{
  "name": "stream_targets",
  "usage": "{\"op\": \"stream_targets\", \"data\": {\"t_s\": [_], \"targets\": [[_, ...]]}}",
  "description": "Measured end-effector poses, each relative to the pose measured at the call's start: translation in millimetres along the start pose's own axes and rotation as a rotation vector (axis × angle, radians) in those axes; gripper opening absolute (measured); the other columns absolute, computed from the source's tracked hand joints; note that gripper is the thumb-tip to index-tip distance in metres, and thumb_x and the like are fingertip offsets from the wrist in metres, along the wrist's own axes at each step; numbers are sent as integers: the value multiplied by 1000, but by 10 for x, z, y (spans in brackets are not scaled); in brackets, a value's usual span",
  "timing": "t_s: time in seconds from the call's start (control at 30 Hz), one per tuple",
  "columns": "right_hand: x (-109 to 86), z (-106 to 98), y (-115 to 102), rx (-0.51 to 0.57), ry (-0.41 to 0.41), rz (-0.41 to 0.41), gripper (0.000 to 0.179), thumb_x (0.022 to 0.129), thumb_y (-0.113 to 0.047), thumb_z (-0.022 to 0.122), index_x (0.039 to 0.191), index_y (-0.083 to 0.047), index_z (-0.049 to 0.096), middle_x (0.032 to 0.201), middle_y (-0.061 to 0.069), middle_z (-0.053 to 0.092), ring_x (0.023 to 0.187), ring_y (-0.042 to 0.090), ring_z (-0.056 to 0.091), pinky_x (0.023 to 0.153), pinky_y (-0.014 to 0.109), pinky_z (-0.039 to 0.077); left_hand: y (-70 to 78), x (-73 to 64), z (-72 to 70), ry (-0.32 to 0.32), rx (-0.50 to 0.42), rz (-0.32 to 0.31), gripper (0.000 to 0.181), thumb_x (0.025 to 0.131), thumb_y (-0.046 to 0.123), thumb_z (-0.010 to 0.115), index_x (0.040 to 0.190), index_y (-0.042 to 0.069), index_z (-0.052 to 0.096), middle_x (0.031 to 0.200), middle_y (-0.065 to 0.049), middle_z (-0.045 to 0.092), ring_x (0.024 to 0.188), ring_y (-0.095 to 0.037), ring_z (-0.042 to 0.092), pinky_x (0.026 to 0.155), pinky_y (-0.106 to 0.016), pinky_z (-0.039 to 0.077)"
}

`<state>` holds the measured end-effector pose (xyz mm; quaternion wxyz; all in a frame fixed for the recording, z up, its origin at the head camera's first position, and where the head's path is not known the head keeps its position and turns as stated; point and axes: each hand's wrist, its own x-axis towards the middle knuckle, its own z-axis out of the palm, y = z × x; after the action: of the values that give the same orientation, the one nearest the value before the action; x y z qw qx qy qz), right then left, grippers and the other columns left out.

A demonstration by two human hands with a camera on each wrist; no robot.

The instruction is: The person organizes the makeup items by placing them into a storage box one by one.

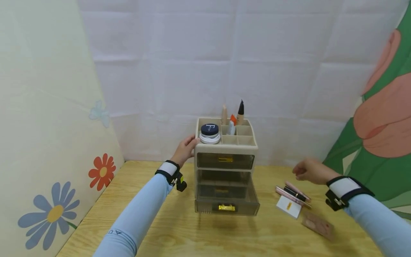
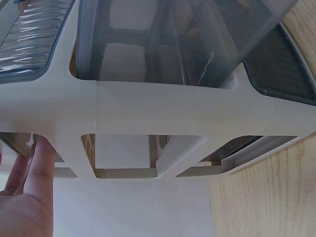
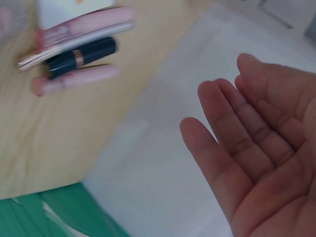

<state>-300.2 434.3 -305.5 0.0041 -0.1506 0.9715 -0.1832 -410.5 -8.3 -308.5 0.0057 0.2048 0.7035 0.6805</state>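
Observation:
A beige makeup organizer (image 1: 226,146) with smoky see-through drawers stands on the wooden table. Its lower drawer (image 1: 226,206) is pulled out; the upper drawer (image 1: 225,161) is closed. My left hand (image 1: 185,151) rests on the organizer's upper left side. In the left wrist view, the fingers (image 2: 39,168) reach straight to a cutout in the side wall, their tips partly hidden. My right hand (image 3: 266,133) hovers empty over the table's right side, fingers loosely bent. Near it lie pink tubes (image 3: 79,79), a dark lipstick-like tube (image 3: 81,57) and a white card-like box (image 1: 289,206).
On the organizer's top sit a navy-lidded round jar (image 1: 209,129) on a white round case (image 1: 210,139), an orange-capped tube (image 1: 232,125) and a black-tipped bottle (image 1: 240,112). A brownish-pink flat palette (image 1: 318,225) lies front right. A white cloth (image 1: 167,71) hangs behind.

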Motion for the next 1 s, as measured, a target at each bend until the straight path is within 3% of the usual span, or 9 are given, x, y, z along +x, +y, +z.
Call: {"op": "stream_targets", "data": {"t_s": [0.2, 0.33, 0.53, 0.83, 1.0], "targets": [[50, 250, 340, -49, 26, 123, 24, 84, 3, 69, 101, 18, 62, 90, 22, 66, 83, 38, 63, 70, 48, 54, -3, -4, 6, -4, 3, -6, 57, 100, 37, 50, 149, 10, 39, 148, -12, 42, 127, -31, 47, 96, -49, 47], [63, 411, 526, -77, 78, 148, 23, 82, 4, 70, 99, 17, 63, 89, 26, 65, 83, 41, 63, 70, 50, 53, 12, -14, 8, -9, 10, -9, 58, 100, 38, 50, 150, 12, 38, 149, -11, 41, 128, -30, 46, 97, -49, 46], [104, 587, 705, -78, 112, 174, 26, 80, 3, 72, 98, 19, 62, 91, 29, 65, 86, 45, 61, 75, 53, 51, 25, -27, -12, -6, 23, 0, 58, 99, 39, 50, 150, 13, 39, 148, -9, 42, 128, -28, 47, 96, -49, 47], [254, 832, 915, -22, 110, 327, 27, 86, -4, 68, 104, 16, 63, 95, 28, 64, 89, 43, 60, 76, 52, 50, 28, -57, -59, 13, 6, -5, 55, 100, 35, 49, 149, 11, 40, 148, -10, 43, 127, -29, 48, 97, -50, 46], [255, 923, 920, -24, 95, 331, 25, 85, -2, 67, 101, 17, 64, 95, 30, 64, 89, 45, 59, 78, 54, 49, 18, -63, -58, 5, 7, -1, 54, 102, 33, 48, 149, 10, 39, 147, -12, 43, 126, -29, 48, 96, -49, 47]]}}
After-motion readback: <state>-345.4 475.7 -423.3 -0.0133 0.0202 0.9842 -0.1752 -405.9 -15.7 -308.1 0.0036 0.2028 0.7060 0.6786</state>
